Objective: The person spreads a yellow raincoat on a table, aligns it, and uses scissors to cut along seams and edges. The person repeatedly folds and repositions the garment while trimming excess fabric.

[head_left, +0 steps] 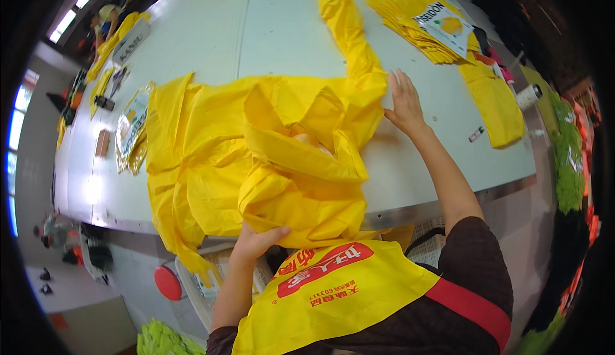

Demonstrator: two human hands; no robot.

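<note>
A yellow raincoat (218, 137) lies spread and crumpled on the white table, its near edge hanging over the front. One sleeve (349, 32) reaches away toward the far side. The wide neck opening, in the middle, gapes and shows a pale patch inside. My left hand (256, 238) pinches the near edge of the raincoat, thumb on top and fingers mostly hidden by cloth. At the garment's right edge, my right hand (405, 104) is open with fingers stretched out, beside the base of the sleeve. Whether it touches the cloth I cannot tell.
A stack of folded yellow garments (410, 25) with a printed sheet (445, 25) sits far right, near a yellow piece (493, 108) and a marker (476, 134). Clear-bagged packages (133, 128) and a black bottle (104, 103) stand left. A red stool (168, 282) is below the table.
</note>
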